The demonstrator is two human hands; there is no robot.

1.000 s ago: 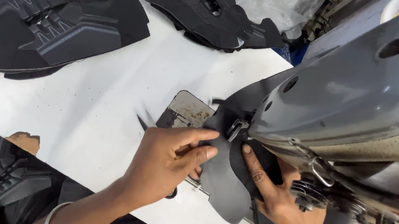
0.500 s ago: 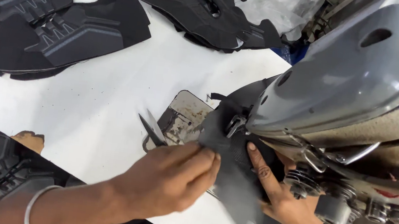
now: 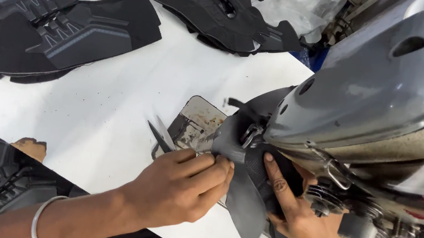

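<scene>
Left hand (image 3: 180, 186) had fingers curled tight, pinching the near edge of the black shoe upper piece (image 3: 242, 195); small snips (image 3: 161, 135) poked out past the knuckles. Right hand (image 3: 292, 213) lay mostly flat, index finger pressing the piece just under the sewing machine head (image 3: 371, 86). Piece sat at the needle plate (image 3: 197, 122), near the white tabletop's (image 3: 86, 112) right edge. Judgement: keep the edge taut, fingertips clear of the needle. Stacked black uppers (image 3: 54, 19) lay at the far-left corner.
</scene>
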